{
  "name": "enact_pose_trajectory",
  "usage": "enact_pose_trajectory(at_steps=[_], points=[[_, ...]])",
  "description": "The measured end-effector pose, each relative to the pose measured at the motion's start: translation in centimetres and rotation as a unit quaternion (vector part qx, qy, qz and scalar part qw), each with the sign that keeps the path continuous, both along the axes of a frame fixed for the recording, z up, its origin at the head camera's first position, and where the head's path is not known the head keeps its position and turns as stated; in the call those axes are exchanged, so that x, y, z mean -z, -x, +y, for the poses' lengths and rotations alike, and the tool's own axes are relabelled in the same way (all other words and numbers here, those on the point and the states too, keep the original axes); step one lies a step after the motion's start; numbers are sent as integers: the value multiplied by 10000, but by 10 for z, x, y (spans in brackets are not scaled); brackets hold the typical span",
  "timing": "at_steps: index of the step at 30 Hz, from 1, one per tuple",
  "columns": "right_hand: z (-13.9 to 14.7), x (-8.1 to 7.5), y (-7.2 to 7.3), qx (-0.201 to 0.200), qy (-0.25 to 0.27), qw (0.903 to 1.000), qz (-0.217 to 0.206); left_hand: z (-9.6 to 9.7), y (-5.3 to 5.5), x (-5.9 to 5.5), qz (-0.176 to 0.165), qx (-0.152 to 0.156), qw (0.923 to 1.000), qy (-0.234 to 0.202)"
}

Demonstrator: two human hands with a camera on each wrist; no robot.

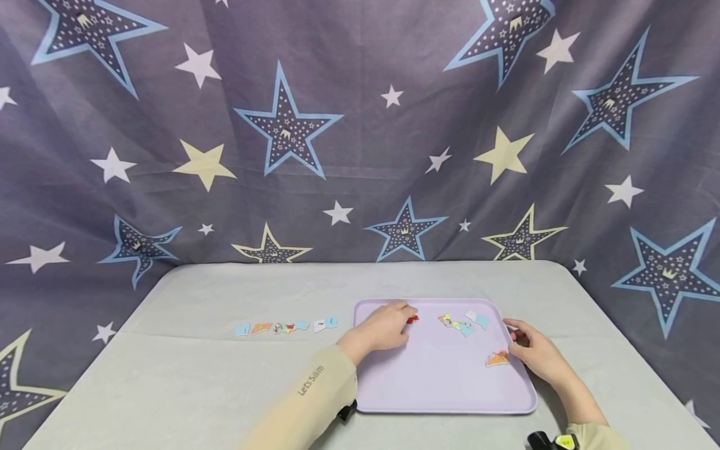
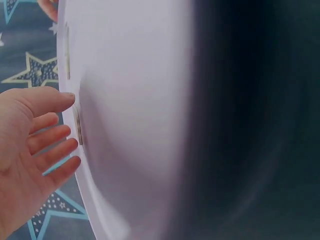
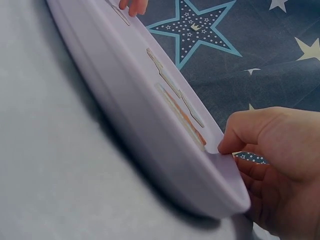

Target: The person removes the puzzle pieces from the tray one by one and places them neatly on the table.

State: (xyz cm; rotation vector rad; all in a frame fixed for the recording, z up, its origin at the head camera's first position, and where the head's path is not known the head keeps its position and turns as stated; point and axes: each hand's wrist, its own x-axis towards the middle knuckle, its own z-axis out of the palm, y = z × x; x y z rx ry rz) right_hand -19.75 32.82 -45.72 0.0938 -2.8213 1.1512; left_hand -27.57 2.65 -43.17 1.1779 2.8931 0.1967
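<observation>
A lavender tray [image 1: 444, 387] lies on the table, holding several flat puzzle pieces. My left hand [image 1: 388, 326] reaches over the tray's left side, its fingertips right at a red piece [image 1: 413, 319] that they partly cover. In the left wrist view the left thumb and fingers [image 2: 57, 159] are spread apart beside a thin piece [image 2: 78, 125] seen edge-on. My right hand [image 1: 534, 351] grips the tray's right rim, thumb on the inner side and fingers outside. Near that thumb is an orange piece [image 1: 497, 359]. Farther back lie a colourful piece [image 1: 457, 325] and a white-and-blue piece [image 1: 477, 319].
Left of the tray, a row of pieces lies on the pale tablecloth [image 1: 169, 375]: a blue piece [image 1: 242, 329], an orange piece [image 1: 261, 328], joined multicoloured pieces [image 1: 290, 327] and a white-and-blue piece [image 1: 325, 323]. Behind the table hangs a grey star-patterned curtain [image 1: 360, 156].
</observation>
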Motion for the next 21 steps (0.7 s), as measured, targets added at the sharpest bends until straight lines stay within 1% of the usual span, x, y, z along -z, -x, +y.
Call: enact_pose_trajectory(at_steps=[5, 9, 12, 16, 18, 21], points=[[0, 1, 1, 12, -47, 10000, -31, 3, -1, 2, -149, 10, 9998, 157], [-1, 1, 0, 0, -61, 10000, 16, 3, -3, 4, -177, 43, 9996, 207], [-1, 1, 0, -13, -25, 10000, -4, 2, -4, 4, -74, 102, 9998, 151], [-1, 2, 1, 7, -8, 10000, -48, 2, -2, 4, 254, 311, 9992, 7], [-1, 1, 1, 21, -19, 10000, -50, 2, -2, 4, 362, 397, 9985, -78], [0, 0, 1, 31, -29, 10000, -24, 2, -1, 3, 335, 404, 9983, -236]])
